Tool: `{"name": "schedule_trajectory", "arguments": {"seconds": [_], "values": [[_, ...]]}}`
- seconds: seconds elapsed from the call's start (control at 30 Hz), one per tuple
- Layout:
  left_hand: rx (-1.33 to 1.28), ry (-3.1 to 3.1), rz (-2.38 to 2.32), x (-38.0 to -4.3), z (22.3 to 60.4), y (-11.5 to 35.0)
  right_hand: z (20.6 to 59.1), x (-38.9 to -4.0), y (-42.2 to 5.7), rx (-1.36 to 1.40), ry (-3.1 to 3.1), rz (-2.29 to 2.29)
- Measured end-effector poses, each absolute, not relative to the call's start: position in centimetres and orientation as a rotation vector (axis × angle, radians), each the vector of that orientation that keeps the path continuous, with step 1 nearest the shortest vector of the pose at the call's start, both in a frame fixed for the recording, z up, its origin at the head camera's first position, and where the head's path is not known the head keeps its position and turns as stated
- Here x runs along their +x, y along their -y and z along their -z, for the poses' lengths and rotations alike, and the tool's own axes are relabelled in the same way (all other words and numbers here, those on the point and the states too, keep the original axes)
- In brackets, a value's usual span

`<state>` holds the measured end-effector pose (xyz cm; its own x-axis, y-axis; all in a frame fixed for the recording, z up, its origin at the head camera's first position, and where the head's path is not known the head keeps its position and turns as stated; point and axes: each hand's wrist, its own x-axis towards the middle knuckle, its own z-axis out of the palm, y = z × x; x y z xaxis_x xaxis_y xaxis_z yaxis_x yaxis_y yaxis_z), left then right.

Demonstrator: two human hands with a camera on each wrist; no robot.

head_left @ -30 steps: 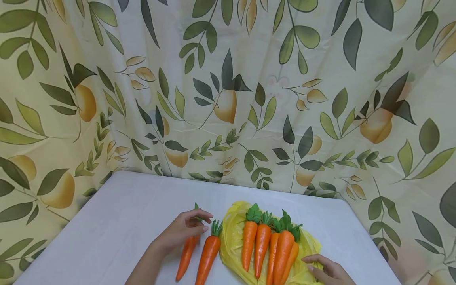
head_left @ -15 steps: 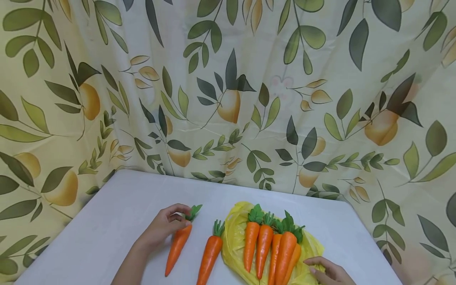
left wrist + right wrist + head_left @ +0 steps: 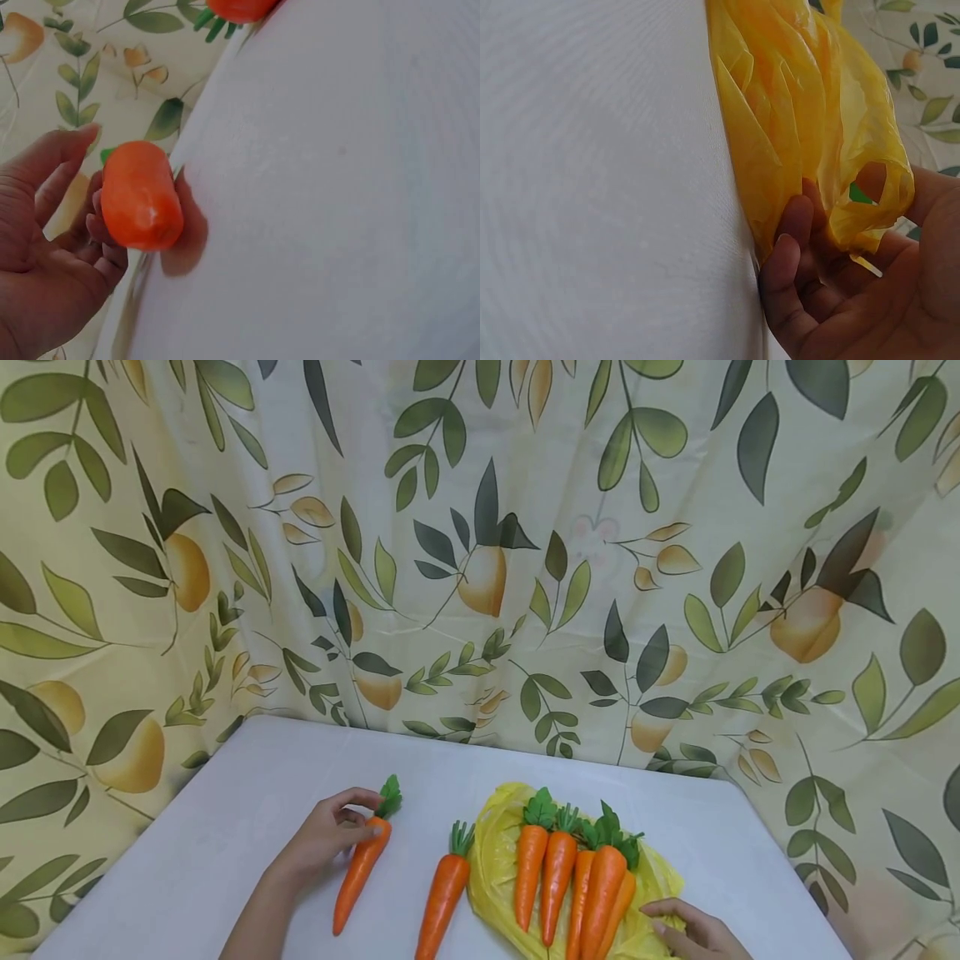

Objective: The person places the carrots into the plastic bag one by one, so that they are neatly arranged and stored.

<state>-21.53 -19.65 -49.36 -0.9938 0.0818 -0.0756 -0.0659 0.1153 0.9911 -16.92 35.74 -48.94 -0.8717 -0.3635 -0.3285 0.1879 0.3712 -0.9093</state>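
Observation:
In the head view my left hand (image 3: pixel 330 833) is at the leafy end of an orange carrot (image 3: pixel 360 870) with green leaves, pinching it by the top between thumb and fingers. From the left wrist, this carrot (image 3: pixel 142 199) shows end-on, close over the white surface, beside the curled fingers. My right hand (image 3: pixel 696 930) is at the right edge of a crumpled yellow plastic bag (image 3: pixel 491 868). Seen from the right wrist, its fingers curl into the folds of the bag (image 3: pixel 772 142) and hold them. Several carrots (image 3: pixel 558 868) lie side by side on the bag, leaves pointing away.
Between the left hand and the bag lies another carrot (image 3: pixel 442 897), its green stalks close to the bag's left edge. All rests on a white-covered table (image 3: pixel 300 768). A curtain (image 3: pixel 480 568) printed with leaves and fruit hangs behind and at both sides.
My left hand has moved left, and the carrot with it, away from the neighbouring carrot; its leafy end now points further back. My right hand has stayed at the bag's edge.

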Motion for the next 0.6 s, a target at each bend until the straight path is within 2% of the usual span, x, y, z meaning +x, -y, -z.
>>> {"name": "schedule_trajectory", "arguments": {"seconds": [0.17,0.6], "values": [[-0.029,-2.365,-1.889,-21.54,49.61,20.10,48.88,-16.96,-35.81,-0.146,-2.172,1.496],[0.143,-2.312,-1.798,-21.26,49.72,20.53,48.88,-17.30,-35.59,-0.145,-2.227,1.450]]}}
